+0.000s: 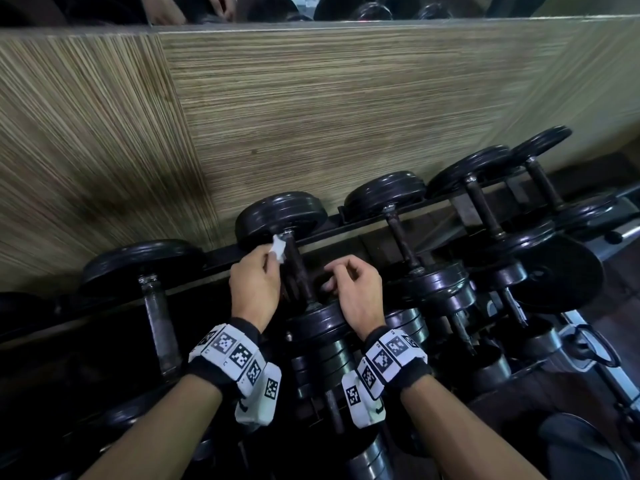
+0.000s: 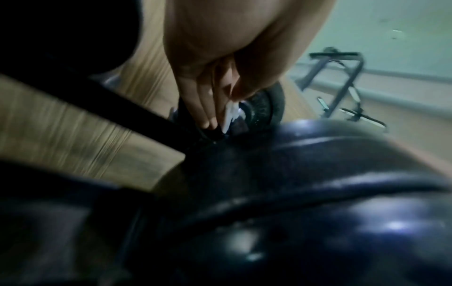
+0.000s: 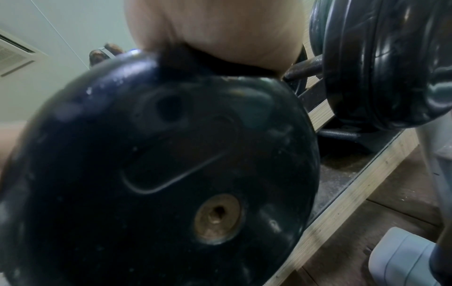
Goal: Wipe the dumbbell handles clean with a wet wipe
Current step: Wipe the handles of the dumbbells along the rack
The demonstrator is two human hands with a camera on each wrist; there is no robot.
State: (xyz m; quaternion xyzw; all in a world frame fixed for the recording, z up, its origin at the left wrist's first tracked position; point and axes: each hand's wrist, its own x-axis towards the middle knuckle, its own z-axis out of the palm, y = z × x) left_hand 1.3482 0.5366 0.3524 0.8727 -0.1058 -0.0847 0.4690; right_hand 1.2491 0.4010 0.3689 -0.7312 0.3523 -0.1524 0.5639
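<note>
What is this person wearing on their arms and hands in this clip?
Both hands, left and right, are bare, with no gloves, and the forearms show no sleeves. Each wrist carries a black band under a ring of white blocks printed with black square coded markers, plus a white unit hanging below.

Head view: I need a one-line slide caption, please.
Left hand holds a wet wipe beside a racked dumbbell's handle; right hand rests alongside.
</note>
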